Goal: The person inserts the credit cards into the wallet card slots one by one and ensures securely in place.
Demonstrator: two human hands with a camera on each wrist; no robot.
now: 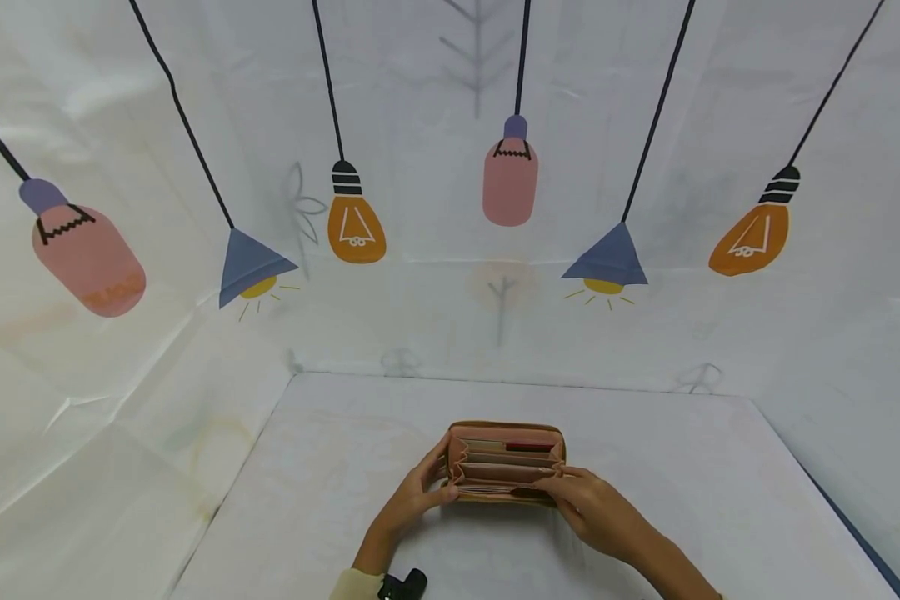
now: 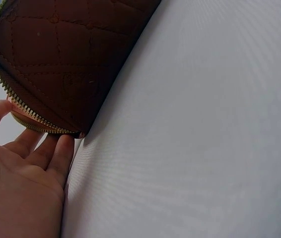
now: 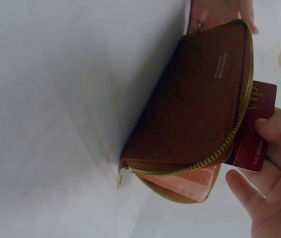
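Observation:
A brown quilted zip-around wallet (image 1: pixel 495 472) stands unzipped on the white table, its pink inner compartments facing up. My left hand (image 1: pixel 412 502) grips the wallet's left end; in the left wrist view its fingers lie along the gold zipper edge (image 2: pixel 29 110). With thumb and fingers, my right hand (image 3: pixel 277 173) pinches a dark red card (image 3: pixel 257 131) marked "VIP". That card sits partly inside the wallet's near side, its lower part hidden by the wallet wall. Another red strip, perhaps a card (image 1: pixel 528 447), shows in a rear slot.
The white tabletop (image 1: pixel 330 467) extends around the wallet. Behind it and at the sides hangs a white sheet (image 1: pixel 420 308) printed with lamps and bulbs. A black device (image 1: pixel 403 585) is strapped at the left wrist. The zipper pull (image 3: pixel 120 177) hangs at the wallet's corner.

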